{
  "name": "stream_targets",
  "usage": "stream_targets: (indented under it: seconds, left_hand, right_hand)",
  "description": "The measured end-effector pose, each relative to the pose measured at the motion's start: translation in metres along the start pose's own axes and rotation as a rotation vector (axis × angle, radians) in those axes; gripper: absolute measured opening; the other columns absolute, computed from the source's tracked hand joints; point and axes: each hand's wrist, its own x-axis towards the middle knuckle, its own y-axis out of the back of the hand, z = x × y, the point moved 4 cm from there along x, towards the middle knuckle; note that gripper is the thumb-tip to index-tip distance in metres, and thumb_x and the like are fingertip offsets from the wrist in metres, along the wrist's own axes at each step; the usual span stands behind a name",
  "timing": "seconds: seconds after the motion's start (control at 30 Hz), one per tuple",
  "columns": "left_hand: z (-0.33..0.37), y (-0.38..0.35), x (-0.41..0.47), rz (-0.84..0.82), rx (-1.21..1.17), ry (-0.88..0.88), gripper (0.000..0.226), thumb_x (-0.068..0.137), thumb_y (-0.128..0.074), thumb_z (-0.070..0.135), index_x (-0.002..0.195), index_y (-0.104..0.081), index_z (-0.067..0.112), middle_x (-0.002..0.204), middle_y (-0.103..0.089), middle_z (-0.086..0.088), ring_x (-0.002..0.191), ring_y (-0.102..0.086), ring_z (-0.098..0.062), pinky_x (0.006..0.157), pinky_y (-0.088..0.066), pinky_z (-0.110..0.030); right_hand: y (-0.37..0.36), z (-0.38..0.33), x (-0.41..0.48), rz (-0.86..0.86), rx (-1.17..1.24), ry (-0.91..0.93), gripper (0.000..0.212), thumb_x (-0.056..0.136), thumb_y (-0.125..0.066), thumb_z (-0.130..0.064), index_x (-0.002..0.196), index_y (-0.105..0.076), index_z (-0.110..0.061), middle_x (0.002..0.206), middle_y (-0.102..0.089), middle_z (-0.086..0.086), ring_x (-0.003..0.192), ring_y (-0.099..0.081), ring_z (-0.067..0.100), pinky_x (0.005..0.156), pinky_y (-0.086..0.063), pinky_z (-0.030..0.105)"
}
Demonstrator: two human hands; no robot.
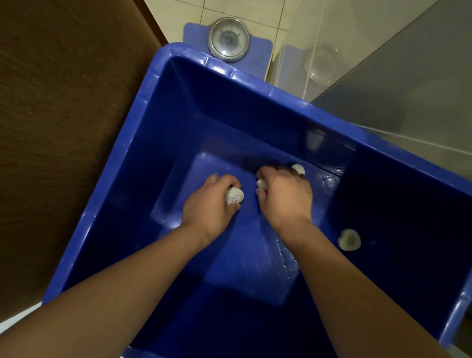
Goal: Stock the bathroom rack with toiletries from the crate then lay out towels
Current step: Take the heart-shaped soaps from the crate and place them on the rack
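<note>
Two hands are down on the floor of the blue crate [282, 96], each on something small and white. The left hand [211, 205] has its grip curled round a little white bottle [235, 198] with faint print, its free end pointing towards two o'clock. Just beside it at three o'clock, the right hand [284, 197] has its grip bent over a white piece [261, 183] that shows at the fingertips. A second white bit [298, 169] peeks out past the knuckles at one o'clock. It may be the far end of the same thing, lying on an eight-to-two line under the palm, or it may be a separate item; I cannot tell which. The only other thing in the crate is a pale heart-shaped piece [349, 240]. It lies loose on the floor, well apart from the right hand at about four o'clock and close to the right wall. It is roundish with no clear long axis, and the right hand is plainly the nearer one to fetch it. By my reading the crate is almost emptied, and the coming move is a straight lift out past the tall walls. Neither rack nor towels are in view. Beyond the crate at twelve o'clock a bathroom scale [229, 39] sits on the tiled floor [249, 0], and a brown door [47, 98] stands at nine o'clock.
</note>
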Motion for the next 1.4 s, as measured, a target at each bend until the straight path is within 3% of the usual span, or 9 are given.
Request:
stream_targets:
  seconds: [0.1,0.4,0.67,0.77,0.9,1.0,1.1,1.27,1.4]
  left_hand:
    - [0.0,0.0,-0.002,-0.019,0.009,-0.001,0.019,0.086,-0.065,0.03,0.101,-0.053,0.033,0.108,-0.056,0.009,0.085,-0.058,-0.017,0.066,-0.051,-0.036]
    - [0.015,-0.011,-0.027,-0.106,-0.068,0.028,0.016,0.088,-0.06,0.035,0.098,-0.051,0.026,0.097,-0.063,0.008,0.085,-0.059,-0.018,0.07,-0.048,-0.035]
    - [0.052,-0.014,-0.072,-0.121,-0.347,0.069,0.031,0.096,-0.051,0.021,0.126,-0.052,0.022,0.123,-0.058,-0.005,0.109,-0.057,-0.022,0.095,-0.047,-0.037]
    - [0.074,-0.004,-0.1,-0.103,-0.416,0.024,0.02,0.096,-0.051,0.019,0.114,-0.056,0.024,0.113,-0.06,0.001,0.099,-0.059,-0.017,0.082,-0.047,-0.026]
    - [0.106,0.005,-0.146,-0.125,-0.481,-0.007,0.017,0.096,-0.053,0.016,0.112,-0.055,0.019,0.103,-0.058,0.0,0.089,-0.057,-0.021,0.072,-0.053,-0.032]
    - [0.131,0.011,-0.181,-0.178,-0.483,-0.06,0.017,0.097,-0.052,0.014,0.114,-0.053,0.017,0.11,-0.057,-0.005,0.08,-0.061,-0.02,0.059,-0.051,-0.019]
    - [0.154,0.015,-0.217,-0.226,-0.446,-0.126,0.022,0.098,-0.048,0.013,0.12,-0.051,0.017,0.116,-0.057,-0.008,0.066,-0.06,-0.013,0.064,-0.052,-0.024]
    - [0.194,0.017,-0.277,-0.327,-0.343,-0.295,0.03,0.099,-0.044,0.01,0.125,-0.051,0.021,0.127,-0.054,-0.004,0.068,-0.059,-0.011,0.067,-0.053,-0.025]
    - [0.228,0.012,-0.319,-0.425,-0.267,-0.423,0.042,0.09,-0.054,0.0,0.124,-0.051,0.024,0.126,-0.051,-0.003,0.092,-0.061,-0.016,0.081,-0.056,-0.031]
  right_hand:
    - [-0.009,0.007,-0.018,-0.056,0.252,-0.133,0.019,0.092,-0.057,-0.026,0.11,-0.06,-0.022,0.11,-0.063,0.0,0.098,-0.058,0.023,0.068,-0.044,0.031]
    - [-0.014,0.02,-0.082,-0.074,0.715,-0.377,0.018,0.085,-0.067,-0.029,0.102,-0.062,-0.027,0.098,-0.067,-0.01,0.085,-0.063,0.012,0.069,-0.051,0.029]
    - [0.017,0.02,-0.148,0.027,0.935,-0.49,0.02,0.088,-0.061,-0.023,0.107,-0.062,-0.025,0.099,-0.067,-0.004,0.084,-0.068,0.023,0.071,-0.058,0.045]
    - [0.037,0.022,-0.182,0.081,0.993,-0.518,0.024,0.091,-0.057,-0.021,0.114,-0.059,-0.027,0.107,-0.065,-0.003,0.088,-0.068,0.024,0.073,-0.058,0.049]
    - [0.062,0.025,-0.236,0.169,1.053,-0.541,0.029,0.092,-0.055,-0.015,0.119,-0.057,-0.027,0.113,-0.063,0.0,0.092,-0.066,0.026,0.074,-0.057,0.051]
    - [0.078,0.028,-0.281,0.253,1.095,-0.548,0.032,0.091,-0.056,-0.01,0.118,-0.057,-0.026,0.111,-0.061,-0.004,0.091,-0.066,0.024,0.075,-0.057,0.05]
    - [0.091,0.034,-0.325,0.348,1.145,-0.575,0.038,0.085,-0.058,-0.003,0.116,-0.058,-0.024,0.106,-0.061,-0.005,0.093,-0.066,0.025,0.08,-0.056,0.048]
    - [0.109,0.049,-0.394,0.466,1.186,-0.615,0.05,0.074,-0.067,0.006,0.11,-0.057,-0.027,0.1,-0.059,-0.012,0.092,-0.061,0.013,0.08,-0.056,0.034]
    - [0.129,0.065,-0.446,0.589,1.141,-0.653,0.051,0.071,-0.07,0.004,0.109,-0.058,-0.028,0.098,-0.057,-0.017,0.091,-0.057,0.006,0.075,-0.05,0.022]
